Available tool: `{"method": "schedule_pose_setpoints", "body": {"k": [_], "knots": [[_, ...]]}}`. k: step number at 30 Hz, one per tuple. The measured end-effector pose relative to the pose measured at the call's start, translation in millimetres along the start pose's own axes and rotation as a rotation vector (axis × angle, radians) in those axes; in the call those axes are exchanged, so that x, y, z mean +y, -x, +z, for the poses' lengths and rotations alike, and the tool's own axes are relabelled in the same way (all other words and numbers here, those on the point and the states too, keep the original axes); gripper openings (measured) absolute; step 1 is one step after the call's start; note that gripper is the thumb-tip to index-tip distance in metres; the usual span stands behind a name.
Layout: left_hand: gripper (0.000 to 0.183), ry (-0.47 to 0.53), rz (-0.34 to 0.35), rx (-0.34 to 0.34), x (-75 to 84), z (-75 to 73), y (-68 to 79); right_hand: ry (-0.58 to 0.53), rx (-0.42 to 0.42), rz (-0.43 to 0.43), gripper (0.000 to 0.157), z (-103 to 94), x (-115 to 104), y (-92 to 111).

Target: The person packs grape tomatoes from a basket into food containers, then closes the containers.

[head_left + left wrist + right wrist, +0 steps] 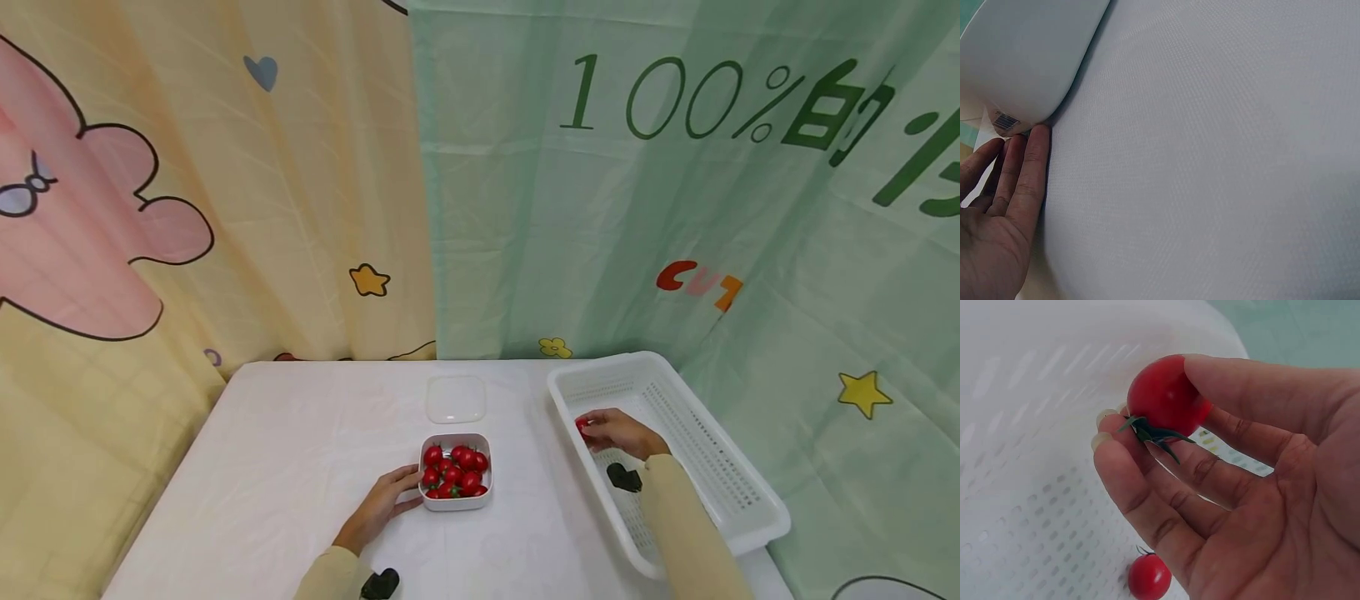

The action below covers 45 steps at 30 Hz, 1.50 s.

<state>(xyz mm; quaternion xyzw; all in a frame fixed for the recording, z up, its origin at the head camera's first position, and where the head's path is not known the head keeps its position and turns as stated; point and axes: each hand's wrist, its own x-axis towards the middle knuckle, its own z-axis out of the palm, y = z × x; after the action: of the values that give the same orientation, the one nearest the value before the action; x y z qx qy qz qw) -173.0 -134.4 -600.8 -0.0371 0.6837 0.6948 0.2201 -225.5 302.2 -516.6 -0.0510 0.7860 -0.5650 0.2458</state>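
Observation:
My right hand [1241,462] pinches a cherry tomato [1166,397] with a green stem between thumb and fingers. In the head view that hand [618,432] is over the left part of a white perforated basket [720,433]. Another cherry tomato [1149,576] lies on the basket floor in the right wrist view. A small white container [455,505] full of several cherry tomatoes [452,474] stands mid-table. Its left side is touched by the fingertips of my left hand [384,504], whose fingers [1029,169] are fairly straight beside the container's wall in the left wrist view.
Behind the container lies a clear lid [456,399] on the white table [315,450]. The long basket takes up the table's right side, with raised walls all round. Printed curtains [525,208] hang close behind the table and at its sides.

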Motion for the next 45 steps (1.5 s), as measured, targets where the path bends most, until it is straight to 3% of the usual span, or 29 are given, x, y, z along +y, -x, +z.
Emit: {"method": "schedule_pose_setpoints", "body": {"k": [24,34,45], "knots": [[0.061,-0.005,-0.001,0.011,3.5,0.7,4.0,0.158,0.212,-0.049,0.034,18.3,-32.4,9.8],[0.060,-0.009,0.013,0.002,5.2,1.6,6.1,0.178,0.158,-0.152,0.031,31.0,-44.0,8.8],[0.062,-0.004,0.014,-0.003,4.0,1.4,5.2,0.198,0.141,-0.107,0.035,59.8,-54.8,-0.8]]}}
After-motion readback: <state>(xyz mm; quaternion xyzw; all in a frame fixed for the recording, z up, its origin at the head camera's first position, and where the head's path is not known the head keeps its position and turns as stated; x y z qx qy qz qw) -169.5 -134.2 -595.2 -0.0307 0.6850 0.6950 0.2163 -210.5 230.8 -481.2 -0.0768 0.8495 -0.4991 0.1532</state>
